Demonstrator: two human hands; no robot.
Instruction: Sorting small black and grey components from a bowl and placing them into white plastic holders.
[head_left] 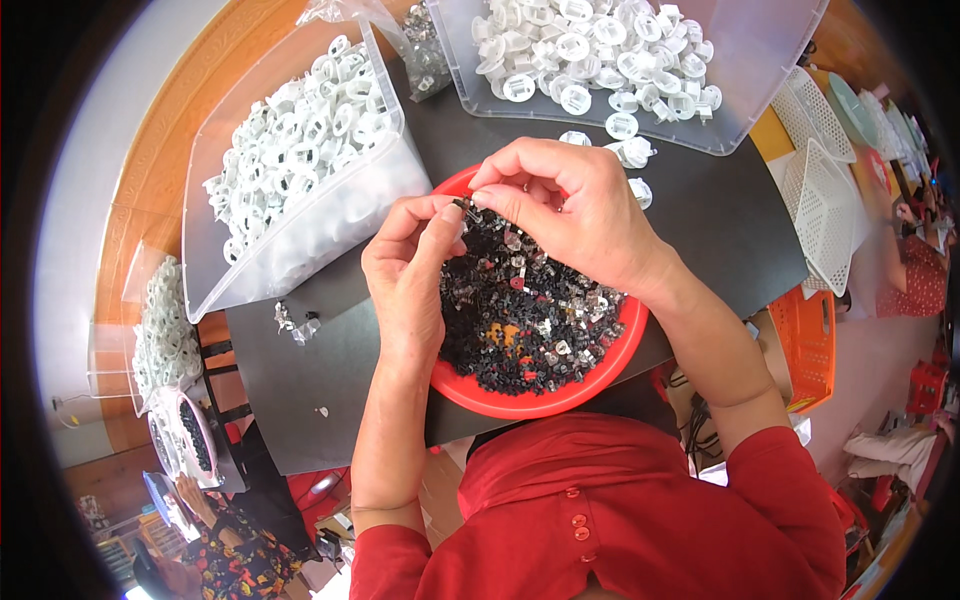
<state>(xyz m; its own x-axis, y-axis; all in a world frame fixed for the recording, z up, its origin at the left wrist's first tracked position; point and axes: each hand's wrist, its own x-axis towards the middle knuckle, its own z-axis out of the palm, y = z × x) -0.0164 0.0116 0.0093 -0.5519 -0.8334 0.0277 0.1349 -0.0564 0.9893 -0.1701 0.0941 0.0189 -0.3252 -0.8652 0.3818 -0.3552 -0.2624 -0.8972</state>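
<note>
At the frame's centre, the left hand and right hand pinch one small black part between closed fingertips above the red bowl of black and metal pieces.

Red bowl: smooth plastic with a slight gloss, filled with small matt black plastic parts mixed with shiny clear and metallic-looking pieces. Clear bins: translucent, lightly frosted plastic, holding white plastic rings of satin finish. Work board: dark, matt, flat sheet. Beneath it, a varnished wooden tabletop with an orange sheen. White baskets: perforated plastic. Sleeves: red woven cloth, matt, with glossy buttons.
</note>
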